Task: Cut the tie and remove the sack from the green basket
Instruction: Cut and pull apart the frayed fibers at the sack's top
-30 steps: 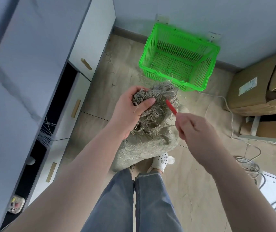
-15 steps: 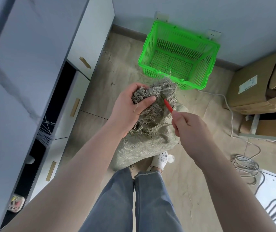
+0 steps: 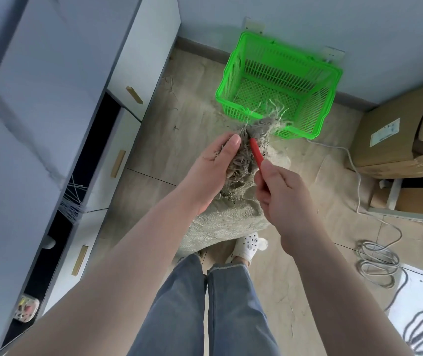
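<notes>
A person standing on a wood-look floor (image 3: pixel 153 176) works at the gathered, frayed neck of one grey woven sack (image 3: pixel 220 227) at the centre of the frame. The tie itself cannot be made out among the loose threads, and the blade end of the single red-handled tool (image 3: pixel 256 152) is buried in the fibres, so what kind of cutter it is stays unclear. The left hand (image 3: pixel 213 170) lies against the left side of the bunched neck, its fingers (image 3: pixel 232 143) hidden behind the fabric except for the thumb, which lies straight along the threads; whether those fingers curl round the neck cannot be told. The right hand (image 3: pixel 279 191), just right of the neck, has its fingers clamped round the red handle, the tool angled up and left into the bundle between the two hands. The sack's lower body is partly covered by both forearms and rests on the floor by one white clog (image 3: pixel 247 246); the other foot is hidden. One green basket (image 3: pixel 233 62) stands apart at the upper centre against the wall, holding only stray fibres, with the sack outside it, its frayed top overlapping the near rim in this view. Cardboard boxes (image 3: pixel 395 134) are cut off at the right edge, and grey cable (image 3: pixel 377 263) coils at lower right.
</notes>
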Available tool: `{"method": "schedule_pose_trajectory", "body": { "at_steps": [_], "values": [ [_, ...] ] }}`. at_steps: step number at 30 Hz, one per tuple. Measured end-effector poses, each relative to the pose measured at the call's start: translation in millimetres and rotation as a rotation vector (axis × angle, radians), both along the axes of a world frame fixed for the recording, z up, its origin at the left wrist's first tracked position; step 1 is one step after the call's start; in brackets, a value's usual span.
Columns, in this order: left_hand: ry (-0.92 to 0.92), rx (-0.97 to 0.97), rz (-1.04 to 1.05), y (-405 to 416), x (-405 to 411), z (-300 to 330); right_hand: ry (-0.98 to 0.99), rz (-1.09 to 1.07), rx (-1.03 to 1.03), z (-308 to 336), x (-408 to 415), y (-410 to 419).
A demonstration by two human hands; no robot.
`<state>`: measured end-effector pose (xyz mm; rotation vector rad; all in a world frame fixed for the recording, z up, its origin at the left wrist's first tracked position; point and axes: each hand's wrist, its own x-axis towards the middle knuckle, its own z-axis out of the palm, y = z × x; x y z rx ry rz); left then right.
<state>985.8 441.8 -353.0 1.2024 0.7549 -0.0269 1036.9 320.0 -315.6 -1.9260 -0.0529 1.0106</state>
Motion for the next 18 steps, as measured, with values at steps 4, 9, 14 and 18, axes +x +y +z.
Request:
{"method": "schedule_pose_trajectory", "body": {
  "at_steps": [4,9,14,18],
  "values": [
    [0.043,0.137,0.006,-4,0,-2,0.079,-0.073,0.045,-1,5,3],
    [0.029,0.474,0.094,-18,-4,-8,0.152,-0.058,0.018,0,13,3],
    [0.047,0.535,0.108,-21,-8,-20,0.182,0.027,-0.017,4,19,1],
    [0.014,0.435,0.111,-24,-3,-11,0.227,-0.087,0.058,2,12,5]
  ]
}}
